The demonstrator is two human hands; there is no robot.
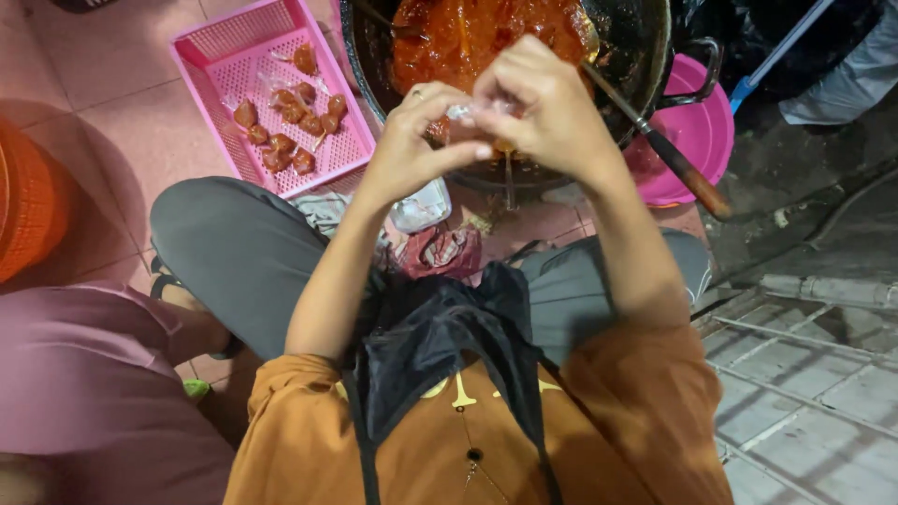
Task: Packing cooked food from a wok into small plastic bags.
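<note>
My left hand (pixel 417 140) and my right hand (pixel 545 105) meet in front of me, both pinching a small clear plastic wrapper (pixel 465 112) with a bit of orange-red paste in it. They hover over the near rim of a big black wok (pixel 645 56) filled with thick orange-red paste (pixel 468 33). A long ladle with a brown handle (pixel 687 173) leans out of the wok to the right.
A pink perforated tray (pixel 234 56) at the left holds several wrapped red-brown pieces (pixel 290 112). A pink basin (pixel 702 131) sits under the wok's right side. An orange basket (pixel 28 201) is at far left. Small plastic bags (pixel 421 206) lie by my knees.
</note>
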